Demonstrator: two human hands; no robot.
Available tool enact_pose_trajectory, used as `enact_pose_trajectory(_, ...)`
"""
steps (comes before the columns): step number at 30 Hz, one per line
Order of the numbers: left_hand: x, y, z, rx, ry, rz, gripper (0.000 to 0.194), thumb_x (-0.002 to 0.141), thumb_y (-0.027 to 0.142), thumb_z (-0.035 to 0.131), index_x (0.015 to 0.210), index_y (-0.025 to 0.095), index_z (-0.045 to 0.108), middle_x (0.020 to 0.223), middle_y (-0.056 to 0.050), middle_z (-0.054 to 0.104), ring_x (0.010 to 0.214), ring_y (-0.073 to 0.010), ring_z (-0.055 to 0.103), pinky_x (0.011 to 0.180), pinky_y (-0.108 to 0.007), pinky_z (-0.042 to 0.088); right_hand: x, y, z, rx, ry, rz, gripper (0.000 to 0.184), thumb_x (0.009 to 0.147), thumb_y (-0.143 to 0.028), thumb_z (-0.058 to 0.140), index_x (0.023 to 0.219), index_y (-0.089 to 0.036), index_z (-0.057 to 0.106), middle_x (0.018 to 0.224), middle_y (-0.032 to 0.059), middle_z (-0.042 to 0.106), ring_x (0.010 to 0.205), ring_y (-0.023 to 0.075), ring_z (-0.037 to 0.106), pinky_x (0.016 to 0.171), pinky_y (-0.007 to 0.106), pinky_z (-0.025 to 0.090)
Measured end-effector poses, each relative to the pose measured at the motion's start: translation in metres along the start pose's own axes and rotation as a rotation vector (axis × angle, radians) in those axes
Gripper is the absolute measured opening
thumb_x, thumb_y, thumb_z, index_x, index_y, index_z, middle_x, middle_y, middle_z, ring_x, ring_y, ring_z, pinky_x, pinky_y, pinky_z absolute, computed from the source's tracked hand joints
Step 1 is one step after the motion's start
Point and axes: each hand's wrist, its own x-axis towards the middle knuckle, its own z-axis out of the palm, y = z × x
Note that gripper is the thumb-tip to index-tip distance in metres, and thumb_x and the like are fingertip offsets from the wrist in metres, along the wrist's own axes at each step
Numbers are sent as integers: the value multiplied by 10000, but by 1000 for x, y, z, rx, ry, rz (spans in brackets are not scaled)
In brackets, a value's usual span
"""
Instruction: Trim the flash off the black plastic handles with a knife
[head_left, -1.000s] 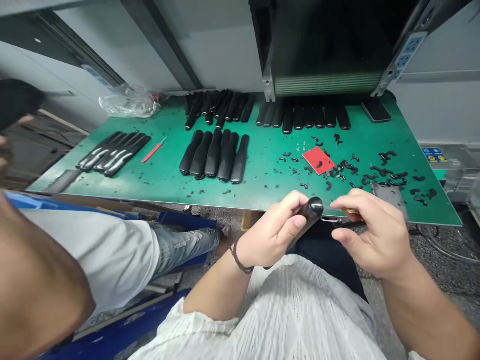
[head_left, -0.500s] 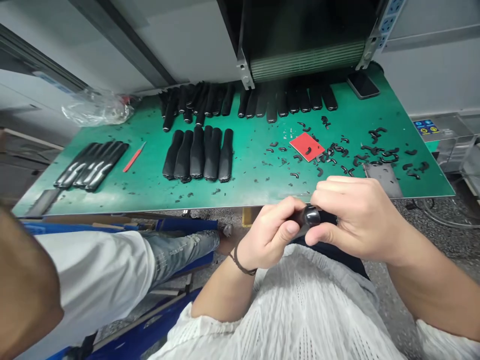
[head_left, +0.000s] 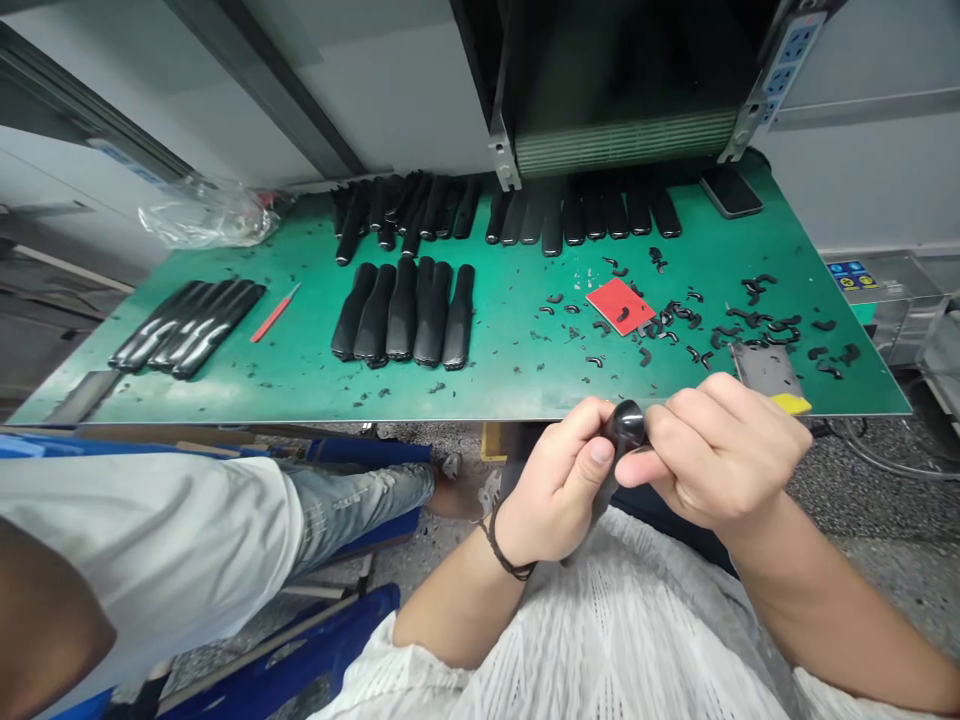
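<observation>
Green static matting is stretching across the view as the tabletop (head_left: pixel 525 392), with a dark vented machine (head_left: pixel 622 140) and a socket strip (head_left: pixel 784 70) rising behind it. A co-worker's white sleeve (head_left: pixel 150 540) and ripped jeans (head_left: pixel 360 490) are showing at the left, below the edge. Rows of black moulded grips (head_left: pixel 401 310) are lying in the middle, more black grips (head_left: pixel 585 215) are lining the far edge, and silver-striped grips (head_left: pixel 187 325) are lying at the left, near a red craft knife (head_left: pixel 274 313). Black offcuts (head_left: pixel 765 330) are scattering around a red card (head_left: pixel 619 305) and reaching toward a metal plate (head_left: pixel 765 372) by the near edge.

Just past that edge, above the person's lap, the left hand (head_left: pixel 555 480) is closing firmly around one black grip (head_left: pixel 626 425), while the right hand (head_left: pixel 720 450) is curling narrowly against its rounded end. The grip's long axis is slanting from that end, which is pointing up and away, down toward the lap at the left. The step in hand looks like close fingerwork on that end, which seems to call for a steady hold from the left hand.
</observation>
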Motion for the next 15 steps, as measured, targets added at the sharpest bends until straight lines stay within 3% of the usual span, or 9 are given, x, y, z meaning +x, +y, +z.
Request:
enact_pose_trajectory(4,1,-4,2,-381,-58,-191,330,1035,525,531,1012,196,520,698,23,539,534,-90,489,501,-208,415,-4,5,2,296,14,80,330,1012,-453,595,814,-190,598,627,-5,515,626,136,407,579,305,333)
enact_pose_trajectory(6,3,-7,3,-515,-29,-210,332,1011,517,584,1012,189,534,653,41,528,460,-74,470,447,-192,409,-2,9,0,441,-41,163,147,988,-275,646,886,-181,598,709,6,560,661,131,460,635,299,395)
enact_pose_trajectory(8,5,-10,4,-550,43,-210,349,999,514,609,1020,166,580,602,53,508,407,-63,444,405,-180,389,1,13,-1,459,-119,199,84,980,-232,646,951,-164,605,777,26,589,693,135,482,661,300,414)
enact_pose_trajectory(12,6,-12,5,-483,142,-250,403,987,544,616,983,142,638,549,44,517,391,-69,455,380,-175,361,6,16,-1,294,-264,150,548,999,-665,479,941,-140,625,778,51,596,705,165,479,626,318,384)
enact_pose_trajectory(15,5,-11,7,-418,150,-265,420,985,557,612,899,146,637,522,33,528,404,-80,470,387,-182,354,9,15,1,149,-303,129,700,976,-789,331,848,-162,615,736,42,592,693,166,465,575,314,314)
